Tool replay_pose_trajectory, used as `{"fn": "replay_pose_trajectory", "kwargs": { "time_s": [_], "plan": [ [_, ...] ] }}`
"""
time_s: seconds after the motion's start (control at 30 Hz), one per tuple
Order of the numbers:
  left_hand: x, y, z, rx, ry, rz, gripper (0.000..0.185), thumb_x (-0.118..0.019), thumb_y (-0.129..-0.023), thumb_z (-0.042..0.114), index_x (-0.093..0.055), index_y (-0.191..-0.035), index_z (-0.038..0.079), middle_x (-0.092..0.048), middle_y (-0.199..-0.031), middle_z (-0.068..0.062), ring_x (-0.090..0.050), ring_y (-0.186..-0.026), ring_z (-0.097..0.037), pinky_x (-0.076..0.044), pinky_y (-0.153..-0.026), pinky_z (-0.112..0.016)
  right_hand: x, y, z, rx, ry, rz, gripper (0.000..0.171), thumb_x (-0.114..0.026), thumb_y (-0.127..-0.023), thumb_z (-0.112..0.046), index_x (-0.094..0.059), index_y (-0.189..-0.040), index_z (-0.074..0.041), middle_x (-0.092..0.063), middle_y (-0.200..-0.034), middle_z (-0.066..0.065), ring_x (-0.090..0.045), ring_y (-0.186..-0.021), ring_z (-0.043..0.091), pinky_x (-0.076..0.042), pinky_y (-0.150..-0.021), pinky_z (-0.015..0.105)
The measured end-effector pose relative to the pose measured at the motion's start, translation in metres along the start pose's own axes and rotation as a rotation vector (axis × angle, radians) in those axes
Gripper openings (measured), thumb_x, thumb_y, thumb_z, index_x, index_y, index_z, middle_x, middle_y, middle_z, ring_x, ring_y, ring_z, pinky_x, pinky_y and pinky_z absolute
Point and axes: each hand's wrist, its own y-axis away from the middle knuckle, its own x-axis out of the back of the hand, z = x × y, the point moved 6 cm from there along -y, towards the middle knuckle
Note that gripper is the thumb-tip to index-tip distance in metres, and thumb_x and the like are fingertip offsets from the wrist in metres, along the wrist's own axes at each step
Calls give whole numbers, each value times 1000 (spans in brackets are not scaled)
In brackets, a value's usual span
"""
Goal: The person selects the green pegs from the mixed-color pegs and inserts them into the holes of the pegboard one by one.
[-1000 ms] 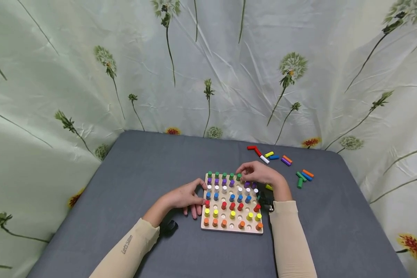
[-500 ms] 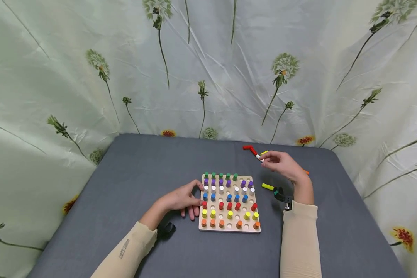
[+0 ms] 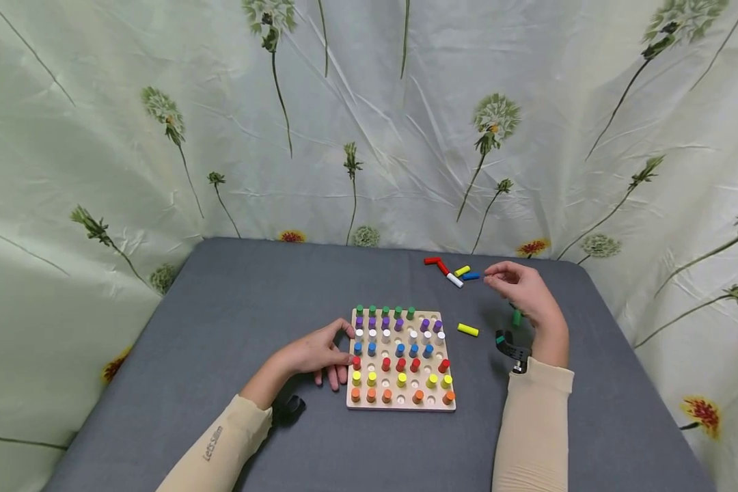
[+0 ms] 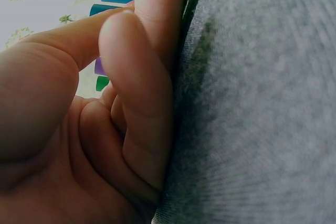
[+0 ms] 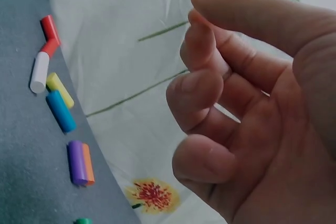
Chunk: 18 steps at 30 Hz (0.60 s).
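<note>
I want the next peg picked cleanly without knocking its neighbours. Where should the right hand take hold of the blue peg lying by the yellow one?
Probably from above, pinching the blue peg across its round sides at mid-length. It lies flat on the table, its far side crowded by the yellow peg. The right hand hovers just to its right, empty.

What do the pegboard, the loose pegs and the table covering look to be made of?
Pegboard: pale, unpainted wood, probably, with a matte tan face. Loose pegs: likely painted wood, though plastic is possible; solid colours with a slight sheen. Table covering: grey woven fabric with visible weave.
</note>
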Motion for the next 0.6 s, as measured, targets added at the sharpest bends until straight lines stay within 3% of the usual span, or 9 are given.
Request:
{"fn": "replay_pose_trajectory", "kwargs": {
  "time_s": [0.27, 0.6],
  "plan": [
    [0, 0, 2, 5, -13, 10, 39, -66, -105, 22, -42, -135, 17, -77, -74, -8, -71, -55, -14, -48, -43, -25, 17, 6, 8, -68, 54, 123, 40, -64, -107, -33, -68, -126, 3, -69, -106, 11, -55, -88, 13, -48, -74, 28],
    [0, -1, -1, 6, -14, 13, 37, -65, -106, 20, -42, -135, 18, -77, -74, -8, -71, -54, -13, -48, -43, -24, 23, 7, 28, -182, 135, 135, 42, -63, -106, -34, -66, -125, 3, -68, -103, 7, -55, -90, 21, -45, -74, 33]
  ]
}}
